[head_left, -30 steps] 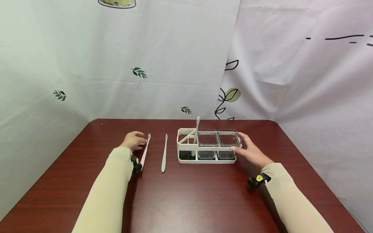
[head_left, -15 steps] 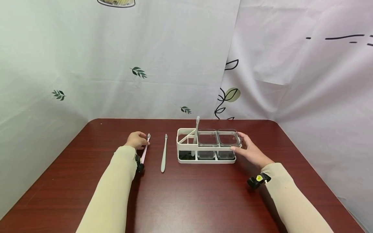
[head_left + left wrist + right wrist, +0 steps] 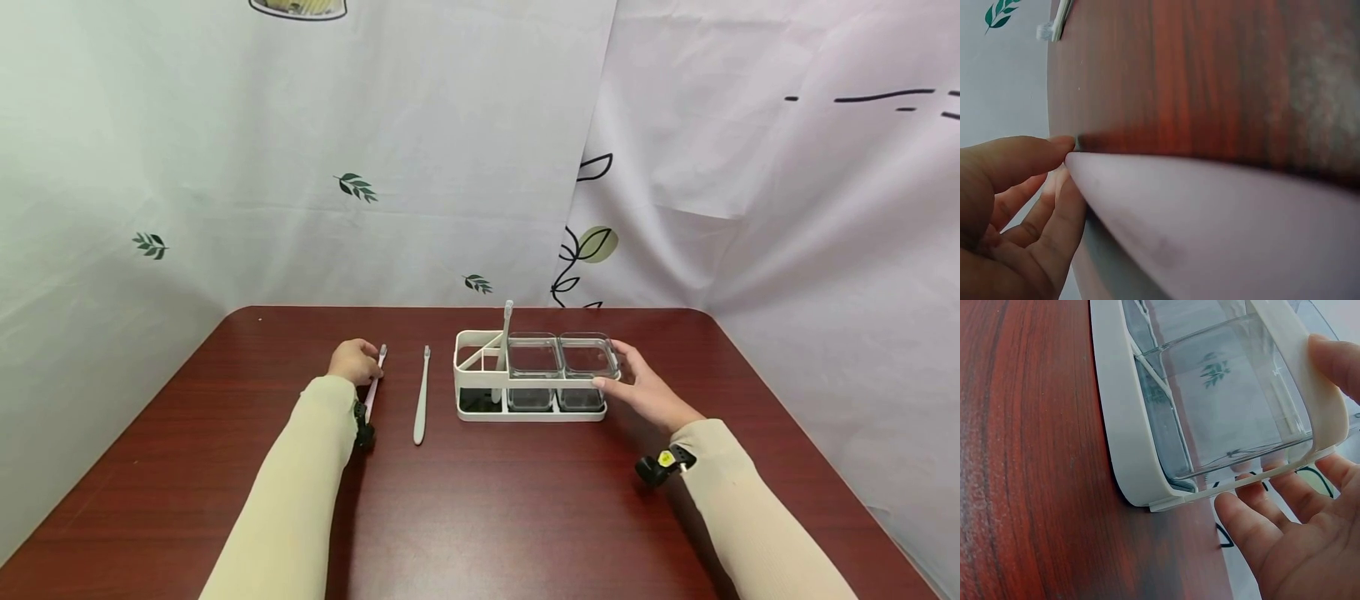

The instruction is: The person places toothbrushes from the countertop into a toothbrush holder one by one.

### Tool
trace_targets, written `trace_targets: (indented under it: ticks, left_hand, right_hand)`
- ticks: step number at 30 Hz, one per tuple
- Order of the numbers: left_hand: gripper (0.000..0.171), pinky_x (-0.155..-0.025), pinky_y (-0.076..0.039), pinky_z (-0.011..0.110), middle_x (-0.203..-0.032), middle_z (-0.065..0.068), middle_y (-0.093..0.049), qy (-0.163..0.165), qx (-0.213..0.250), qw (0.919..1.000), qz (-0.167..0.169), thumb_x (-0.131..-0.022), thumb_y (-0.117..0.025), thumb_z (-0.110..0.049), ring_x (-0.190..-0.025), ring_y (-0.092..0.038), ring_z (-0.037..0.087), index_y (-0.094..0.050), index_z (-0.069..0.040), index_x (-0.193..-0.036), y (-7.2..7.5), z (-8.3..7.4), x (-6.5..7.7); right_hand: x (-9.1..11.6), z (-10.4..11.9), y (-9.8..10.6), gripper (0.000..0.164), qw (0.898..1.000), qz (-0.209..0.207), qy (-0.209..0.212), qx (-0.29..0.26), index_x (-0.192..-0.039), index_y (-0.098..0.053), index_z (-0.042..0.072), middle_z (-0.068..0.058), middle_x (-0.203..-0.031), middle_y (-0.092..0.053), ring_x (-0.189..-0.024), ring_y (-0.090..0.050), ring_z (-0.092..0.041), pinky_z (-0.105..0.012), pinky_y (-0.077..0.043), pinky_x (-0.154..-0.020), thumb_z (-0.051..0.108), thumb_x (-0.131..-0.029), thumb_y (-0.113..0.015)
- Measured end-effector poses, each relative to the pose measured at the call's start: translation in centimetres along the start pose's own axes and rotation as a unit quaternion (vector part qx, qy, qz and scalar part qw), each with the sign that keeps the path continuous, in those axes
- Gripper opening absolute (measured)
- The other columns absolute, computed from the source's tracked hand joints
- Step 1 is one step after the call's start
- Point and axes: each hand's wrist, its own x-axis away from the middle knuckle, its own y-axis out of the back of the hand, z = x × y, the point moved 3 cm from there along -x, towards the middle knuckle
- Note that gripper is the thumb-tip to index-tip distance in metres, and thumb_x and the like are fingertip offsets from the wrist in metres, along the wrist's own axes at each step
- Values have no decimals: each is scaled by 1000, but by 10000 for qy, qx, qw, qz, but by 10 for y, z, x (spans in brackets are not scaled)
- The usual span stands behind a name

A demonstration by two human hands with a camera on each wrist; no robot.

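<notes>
My left hand [image 3: 354,362] pinches a pink toothbrush [image 3: 371,400] near its head, thumb on one side and fingers on the other. Its pale pink handle [image 3: 1210,219] looms large in the left wrist view, close to the dark red table. A pale green toothbrush [image 3: 421,408] lies just to the right, bristles pointing away from me. At the right end of a white toothbrush holder [image 3: 480,377], my right hand [image 3: 651,390] grips the upper rail, with the thumb in front and fingers along the end. A light toothbrush [image 3: 506,333] stands in the holder's left part.
Two clear cups, a left one [image 3: 534,357] and a right one [image 3: 587,357], sit side by side in the holder. The wooden table [image 3: 495,508] ends at a white printed curtain [image 3: 435,150] behind it.
My left hand has moved slightly right onto the pink toothbrush, and its fingers have closed around the neck. The right hand and the holder stay in place.
</notes>
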Motion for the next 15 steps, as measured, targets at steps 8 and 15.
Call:
trace_targets:
  ticks: [8, 15]
  left_hand:
    - [42, -66, -55, 30, -115, 28, -55, 66, 15, 10000, -32, -81, -67, 6, -89, -60, 30, -53, 10, -120, -1, -2, 4]
    - [43, -72, -57, 35, -120, 29, -51, 200, 493, 9986, 47, -81, -65, 8, -97, -59, 33, -52, 10, -122, 1, 0, 3]
  right_hand:
    - [0, 0, 0, 77, 10000, 6, -19, -21, -150, -14, 4, -28, -141, -36, -123, -43, -40, -47, -43, -99, 20, -94, -64]
    - [1, 1, 0, 76, 10000, -17, -40, 16, -150, -15, 4, -29, -140, -36, -125, -42, -41, -48, -42, -100, 21, -94, -64]
